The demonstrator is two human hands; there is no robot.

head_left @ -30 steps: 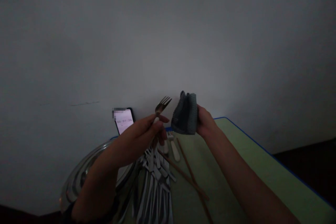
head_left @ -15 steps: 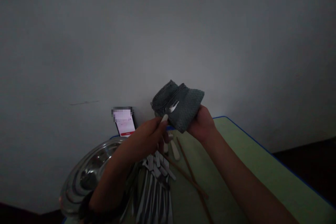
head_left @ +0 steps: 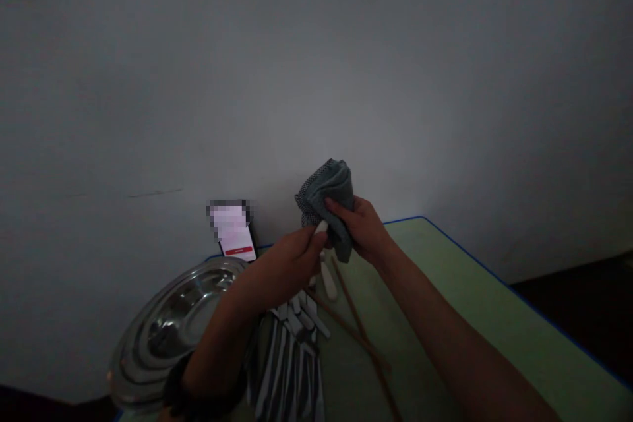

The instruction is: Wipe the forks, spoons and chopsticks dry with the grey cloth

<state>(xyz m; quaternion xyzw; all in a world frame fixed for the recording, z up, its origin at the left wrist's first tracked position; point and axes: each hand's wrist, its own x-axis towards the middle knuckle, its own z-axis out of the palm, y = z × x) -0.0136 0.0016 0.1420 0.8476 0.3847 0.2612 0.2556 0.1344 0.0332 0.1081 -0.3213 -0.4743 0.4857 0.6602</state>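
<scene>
At far left, a shiny round steel basin [head_left: 148, 326]; then a dark-edged phone [head_left: 231, 227], tilted beside the grey wall [head_left: 346, 79]. Next, heaped silver metal cutlery [head_left: 285, 362]. Holds, with closed fingers of the left hand [head_left: 299, 254], a white-handled utensil [head_left: 322, 227] (head hidden) against the folded grey-green woven cloth [head_left: 322, 190], gripped in the right hand [head_left: 364, 227], above the pale-green, blue-edged table [head_left: 425, 244]. Below, crossed thin brown sticks [head_left: 368, 345].

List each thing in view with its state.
Left hand: closed on the white handle
White handle: gripped, partly hidden
Right hand: gripping the cloth
Cloth: bunched, held up
Phone: screen lit
Metal basin: open-topped, partly hidden
Cutlery: piled, overlapping
Wooden sticks: crossed
</scene>
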